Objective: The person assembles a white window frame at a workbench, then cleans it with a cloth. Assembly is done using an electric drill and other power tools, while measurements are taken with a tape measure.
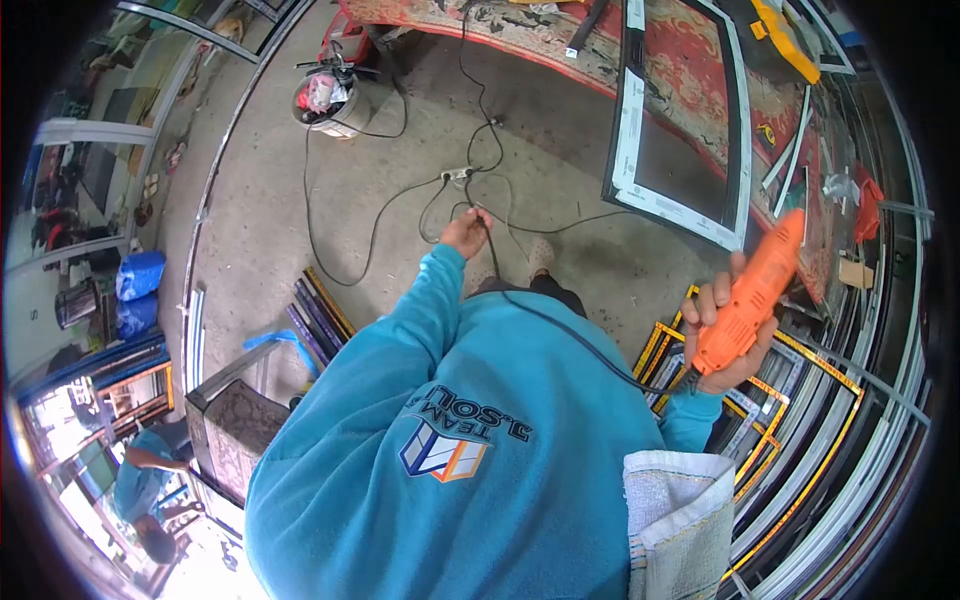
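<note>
From my remote seat, nearest to the lens, I see a pale towel (680, 510) draped at the wearer's right shoulder, over a teal sweatshirt (560, 400) with a printed chest logo. Farther out, the right hand (757, 352) grips an orange tool (750, 295), fingers wrapped around its body, raised off to the right with its tip pointing up and away from the wearer. A black cord (580, 335) leaves the tool's rear end and crosses the front of the sweatshirt to my left hand (465, 234), which pinches it between bent fingers above the concrete floor (420, 240).

To the right, yellow-edged frames (820, 370) lie stacked beyond the tool; to the left, dark bars (318, 312) rest side by side. Past the left hand, a power strip (457, 174) sits on the floor among several wires, with a filled bucket (335, 108) farther to the left. In the background, a black-and-white frame (628, 135) leans against a surface (440, 18) with a worn red patterned covering. At the lower left, well apart, a co-worker (145, 475) in blue bends forward.
</note>
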### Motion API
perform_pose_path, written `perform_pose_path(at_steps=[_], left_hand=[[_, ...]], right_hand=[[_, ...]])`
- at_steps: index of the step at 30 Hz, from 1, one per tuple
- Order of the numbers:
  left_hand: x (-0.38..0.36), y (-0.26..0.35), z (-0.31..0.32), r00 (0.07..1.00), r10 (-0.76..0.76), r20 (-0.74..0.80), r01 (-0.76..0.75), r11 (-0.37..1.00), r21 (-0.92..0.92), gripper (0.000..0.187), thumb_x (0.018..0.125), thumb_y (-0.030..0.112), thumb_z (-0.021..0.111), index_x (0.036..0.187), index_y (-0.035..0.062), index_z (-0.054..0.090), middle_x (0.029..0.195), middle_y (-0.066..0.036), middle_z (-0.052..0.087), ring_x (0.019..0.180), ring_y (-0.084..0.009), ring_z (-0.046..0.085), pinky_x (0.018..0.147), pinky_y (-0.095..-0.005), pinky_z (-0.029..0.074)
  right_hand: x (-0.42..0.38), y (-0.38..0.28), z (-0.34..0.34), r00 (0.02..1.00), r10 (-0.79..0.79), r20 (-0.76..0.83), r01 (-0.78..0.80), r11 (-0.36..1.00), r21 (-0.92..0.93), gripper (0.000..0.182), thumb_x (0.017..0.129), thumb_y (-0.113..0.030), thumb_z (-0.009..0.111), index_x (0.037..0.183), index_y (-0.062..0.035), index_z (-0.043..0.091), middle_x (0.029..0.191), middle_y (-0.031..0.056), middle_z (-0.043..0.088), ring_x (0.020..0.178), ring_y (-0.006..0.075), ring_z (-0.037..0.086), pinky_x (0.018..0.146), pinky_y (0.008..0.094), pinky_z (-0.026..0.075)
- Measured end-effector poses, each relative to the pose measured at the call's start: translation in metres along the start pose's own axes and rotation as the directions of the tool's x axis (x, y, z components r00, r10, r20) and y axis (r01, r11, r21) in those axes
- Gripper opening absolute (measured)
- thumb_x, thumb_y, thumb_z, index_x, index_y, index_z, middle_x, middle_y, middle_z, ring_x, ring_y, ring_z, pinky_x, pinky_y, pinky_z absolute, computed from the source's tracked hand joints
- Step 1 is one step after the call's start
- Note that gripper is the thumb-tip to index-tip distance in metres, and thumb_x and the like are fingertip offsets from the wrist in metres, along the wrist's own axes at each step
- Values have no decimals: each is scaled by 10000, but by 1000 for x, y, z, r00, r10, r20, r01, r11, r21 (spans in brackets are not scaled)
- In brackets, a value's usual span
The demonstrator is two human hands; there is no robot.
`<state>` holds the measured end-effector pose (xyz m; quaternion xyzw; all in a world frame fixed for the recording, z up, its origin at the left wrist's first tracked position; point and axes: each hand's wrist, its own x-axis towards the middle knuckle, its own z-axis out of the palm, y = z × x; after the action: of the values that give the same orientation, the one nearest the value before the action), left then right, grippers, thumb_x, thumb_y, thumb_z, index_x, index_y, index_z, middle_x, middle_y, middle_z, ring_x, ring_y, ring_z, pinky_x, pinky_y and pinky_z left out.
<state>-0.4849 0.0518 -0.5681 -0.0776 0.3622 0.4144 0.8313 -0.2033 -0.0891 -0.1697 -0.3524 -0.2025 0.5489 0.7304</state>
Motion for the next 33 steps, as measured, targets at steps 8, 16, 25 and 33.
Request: perform_pose_path(at_steps=[8, 16, 25, 33], left_hand=[[30, -11, -58, 947, -308, 86, 314, 844, -435, 168, 968, 111, 410, 954, -11, 526, 770, -115, 525, 607, -185, 516, 482, -283, 414], [14, -49, -7, 946, 293, -140, 227, -287, 931, 472, 898, 356, 514, 1142, -38, 601, 965, -244, 657, 934, -366, 635, 811, -408, 503], [-132, -84, 202, 876, -351, 331, -97, 545, 833, 670, 924, 482, 542, 1365, -4, 409, 1231, -138, 561, 1002, -268, 631, 862, -393, 520], [-118, -88, 193, 937, -249, 245, -88, 511, 855, 520, 932, 361, 576, 1247, -38, 464, 1066, -148, 616, 901, -239, 666, 777, -376, 577]], right_hand=[[-4, 8, -10, 1000, -23, 13, 25, 992, -124, 765, 785, -264, 731, 1383, -33, 314, 1089, 132, 502, 991, 254, 519, 869, 419, 506], [-2, -1, -17, 976, -66, -208, -27, 910, -414, 485, 828, -206, 679, 1197, -21, 423, 841, 91, 554, 638, 183, 585, 605, 294, 530], [0, 86, -99, 998, -37, -59, -37, 430, -902, 598, 810, -176, 722, 1300, -17, 418, 1147, 112, 544, 997, 210, 580, 885, 335, 474], [-45, 120, -98, 958, 185, -221, -287, 671, -684, 568, 909, -238, 599, 1379, 9, 396, 1299, 173, 493, 1030, 207, 567, 912, 315, 453]])
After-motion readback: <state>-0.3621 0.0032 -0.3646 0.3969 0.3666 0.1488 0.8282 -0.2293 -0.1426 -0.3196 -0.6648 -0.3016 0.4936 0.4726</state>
